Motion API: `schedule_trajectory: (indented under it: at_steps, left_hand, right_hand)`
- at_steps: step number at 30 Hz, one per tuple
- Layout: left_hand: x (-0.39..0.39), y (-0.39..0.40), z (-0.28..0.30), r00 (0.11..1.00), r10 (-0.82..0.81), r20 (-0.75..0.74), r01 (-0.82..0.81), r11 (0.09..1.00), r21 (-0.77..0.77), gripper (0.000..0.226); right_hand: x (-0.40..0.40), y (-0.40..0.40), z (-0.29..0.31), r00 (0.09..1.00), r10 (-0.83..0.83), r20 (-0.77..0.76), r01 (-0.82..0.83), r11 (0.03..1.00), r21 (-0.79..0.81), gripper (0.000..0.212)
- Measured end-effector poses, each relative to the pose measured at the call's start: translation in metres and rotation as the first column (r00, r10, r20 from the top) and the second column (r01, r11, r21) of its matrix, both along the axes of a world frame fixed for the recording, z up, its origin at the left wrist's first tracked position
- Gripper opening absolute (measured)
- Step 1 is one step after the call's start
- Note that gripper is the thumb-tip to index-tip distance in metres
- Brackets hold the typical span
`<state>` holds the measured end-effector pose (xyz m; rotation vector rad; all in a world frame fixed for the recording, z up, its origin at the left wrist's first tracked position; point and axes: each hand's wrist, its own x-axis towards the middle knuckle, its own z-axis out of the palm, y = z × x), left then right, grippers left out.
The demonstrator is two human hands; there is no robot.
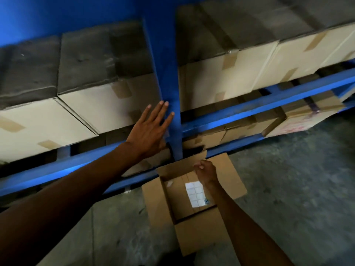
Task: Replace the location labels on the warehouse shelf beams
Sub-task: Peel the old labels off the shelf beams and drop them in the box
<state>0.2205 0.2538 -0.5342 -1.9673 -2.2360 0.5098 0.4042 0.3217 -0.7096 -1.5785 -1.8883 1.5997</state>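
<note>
Label sheet (196, 193), white grid of blank squares, lying flat inside open cardboard box (192, 208) on concrete floor (297, 179) just below blue rack. Left hand (148, 129) flat, fingers spread, fingertips touching blue upright post (169, 93) near its junction with shelf beam (269, 104). Right hand (206, 170) above box, fingers curled, thumb to fingertips; held item, if any, too small to tell. Taped cartons (240, 73) filling shelves either side.

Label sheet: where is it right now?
In the head view, the white label sheet lies inside the open cardboard box on the floor, below the blue upright, just under the right hand.
</note>
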Motion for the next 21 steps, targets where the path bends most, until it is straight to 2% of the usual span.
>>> schedule_trajectory:
  at_steps: [2,5,7,12,17,19,21]
  left_hand:
    - [-0.006,-0.017,0.014,0.999,0.004,0.045,-0.007,0.997,0.071,0.082]
    - [-0.022,-0.052,0.048,0.998,-0.051,0.025,0.042,0.964,0.262,0.079]
    - [-0.042,-0.083,0.075,0.997,-0.066,-0.038,0.076,0.929,0.362,0.076]
    - [-0.105,-0.166,0.133,0.986,-0.019,-0.168,0.104,0.850,0.517,0.078]
    - [-0.166,-0.236,0.173,0.966,0.103,-0.238,0.070,0.779,0.623,0.083]
    - [-0.186,-0.259,0.184,0.956,0.177,-0.236,0.016,0.768,0.640,0.085]
    - [-0.205,-0.280,0.191,0.947,0.216,-0.236,-0.022,0.780,0.626,0.083]
  right_hand:
    - [-0.021,-0.003,0.027,0.999,0.001,-0.048,0.003,0.998,0.066,0.016]
    - [-0.061,-0.012,0.080,0.975,-0.019,-0.220,0.072,0.969,0.237,0.011]
    - [-0.095,-0.026,0.124,0.933,0.019,-0.359,0.126,0.918,0.376,0.009]
    - [-0.175,-0.083,0.234,0.780,0.128,-0.613,0.291,0.792,0.536,0.010]
    - [-0.238,-0.144,0.306,0.684,0.271,-0.677,0.399,0.639,0.658,0.016]
    - [-0.258,-0.169,0.322,0.699,0.348,-0.625,0.363,0.581,0.729,0.021]
    - [-0.278,-0.192,0.331,0.755,0.423,-0.502,0.280,0.483,0.829,0.027]
